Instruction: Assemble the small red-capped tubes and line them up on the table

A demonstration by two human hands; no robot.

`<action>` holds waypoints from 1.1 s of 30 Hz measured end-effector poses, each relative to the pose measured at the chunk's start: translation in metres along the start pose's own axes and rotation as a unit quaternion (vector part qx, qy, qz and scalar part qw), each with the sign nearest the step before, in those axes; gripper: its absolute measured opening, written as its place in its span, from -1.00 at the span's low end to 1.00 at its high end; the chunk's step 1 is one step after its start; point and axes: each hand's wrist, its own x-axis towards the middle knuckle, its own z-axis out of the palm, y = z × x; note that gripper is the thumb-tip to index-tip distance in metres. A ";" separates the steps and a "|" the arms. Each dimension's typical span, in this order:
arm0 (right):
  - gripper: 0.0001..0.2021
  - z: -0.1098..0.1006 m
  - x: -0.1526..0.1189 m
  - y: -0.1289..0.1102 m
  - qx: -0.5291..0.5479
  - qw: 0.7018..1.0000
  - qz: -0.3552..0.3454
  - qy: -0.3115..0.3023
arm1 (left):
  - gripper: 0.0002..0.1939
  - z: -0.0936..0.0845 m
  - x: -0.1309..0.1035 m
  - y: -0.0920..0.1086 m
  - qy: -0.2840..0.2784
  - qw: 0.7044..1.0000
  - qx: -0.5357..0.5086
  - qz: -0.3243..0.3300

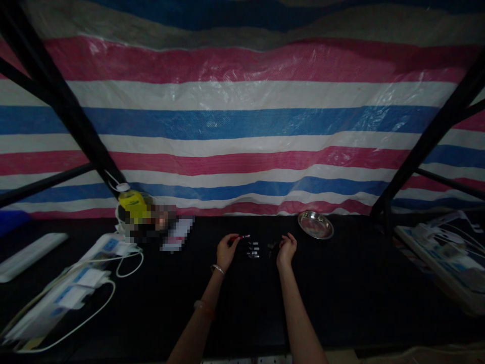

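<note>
Striped sheeting (242, 121) hangs behind a black desk (341, 288). One small red-and-silver piece (245, 236) is pinched in the person's left hand (226, 251), above the desk's middle. Small silver pieces (255, 248) lie in a short column between the hands. The right hand (287, 250) has curled fingers; whether its grip holds anything cannot be told. Beyond it, a metal dish (316, 225) sits near the far edge. Desk surface stretches from both arms toward cable-strewn white strips (81, 283) at left.
</note>
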 end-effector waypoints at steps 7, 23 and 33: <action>-0.57 0.004 -0.002 0.000 0.039 0.998 -0.012 -0.051 | -0.79 0.000 0.001 -0.004 0.009 1.000 0.018 0.013; -0.62 0.005 -0.015 -0.023 0.085 0.988 -0.010 -0.131 | -0.77 0.001 0.002 -0.006 -0.006 0.998 0.063 0.029; -0.65 -0.001 -0.017 -0.027 -0.108 0.964 -0.164 -0.178 | -0.78 0.001 0.002 -0.004 -0.015 0.995 0.089 0.046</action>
